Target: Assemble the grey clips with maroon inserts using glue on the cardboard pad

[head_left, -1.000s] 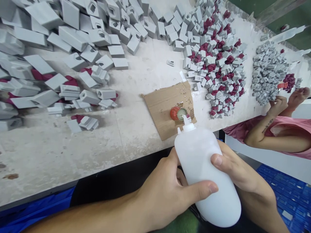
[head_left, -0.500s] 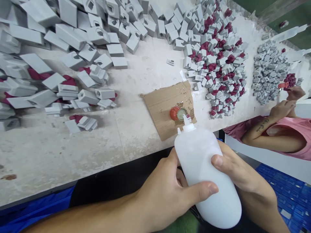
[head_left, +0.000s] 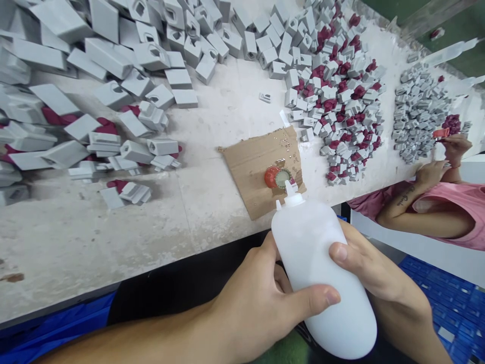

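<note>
A white squeeze bottle (head_left: 322,263) lies tilted between my hands, its nozzle pointing up and away over the table edge. My left hand (head_left: 265,288) wraps its left side, thumb across the front. On the other side my right hand (head_left: 379,268) grips it with the thumb on top. Just past the nozzle tip, a bottle cap (head_left: 282,178) lies hollow side up against a red round cap (head_left: 270,177). Both rest on a piece of cardboard (head_left: 246,162) with wet drops on it. Whether the nozzle touches the cap I cannot tell.
Grey plastic parts (head_left: 109,55) cover the table's left and back. A pile of grey and dark red parts (head_left: 344,101) lies right of the cardboard. Farther right, another person's hands (head_left: 452,151) work by a grey heap (head_left: 415,116). Blue crates (head_left: 450,303) stand below.
My hands and the bottle hold almost the same pose. The other person's hands have shifted slightly, one nearer the orange-red thing by the far pile.
</note>
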{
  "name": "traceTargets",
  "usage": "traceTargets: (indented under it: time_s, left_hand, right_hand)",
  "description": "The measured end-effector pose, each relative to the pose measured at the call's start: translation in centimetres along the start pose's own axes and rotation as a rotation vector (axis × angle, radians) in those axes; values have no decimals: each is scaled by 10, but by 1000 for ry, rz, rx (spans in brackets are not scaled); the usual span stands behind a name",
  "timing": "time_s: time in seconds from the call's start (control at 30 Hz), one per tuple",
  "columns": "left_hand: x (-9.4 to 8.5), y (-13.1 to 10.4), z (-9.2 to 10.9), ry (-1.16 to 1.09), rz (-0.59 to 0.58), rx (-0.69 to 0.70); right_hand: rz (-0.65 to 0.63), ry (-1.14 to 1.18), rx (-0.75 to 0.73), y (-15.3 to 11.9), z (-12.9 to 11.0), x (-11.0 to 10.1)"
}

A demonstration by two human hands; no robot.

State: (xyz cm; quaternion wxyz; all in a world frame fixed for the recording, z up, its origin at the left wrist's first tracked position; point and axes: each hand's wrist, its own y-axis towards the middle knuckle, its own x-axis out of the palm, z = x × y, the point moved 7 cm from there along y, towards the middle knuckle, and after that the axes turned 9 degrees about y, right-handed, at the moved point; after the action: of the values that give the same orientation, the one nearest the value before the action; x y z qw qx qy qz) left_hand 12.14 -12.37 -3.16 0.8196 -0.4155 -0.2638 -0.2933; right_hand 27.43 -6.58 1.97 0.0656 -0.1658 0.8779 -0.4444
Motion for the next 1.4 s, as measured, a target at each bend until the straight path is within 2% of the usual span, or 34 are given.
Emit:
traceTargets:
  time_s: [0.33,0.5,0.7,0.9,1.2,1.4]
  left_hand:
    - [-1,-1,1,-7,-7,1]
    - [0,-2,2,-23,-3,9]
    - [4,-3,3,-61,0,17]
    - [5,-3,4,-71,0,8]
    - [6,-1,12,-122,-5,20]
    - [5,-1,8,-77,-19,6]
  right_hand:
    - [-12,-22,-29,1,-3,2]
    - [83,18,6,-2,-5,6]
    - [86,54,21,-4,-7,8]
    - [-70,72,53,2,-11,11]
    - [-53,46,16,5,-13,9]
    - [-65,45,-14,6,-10,8]
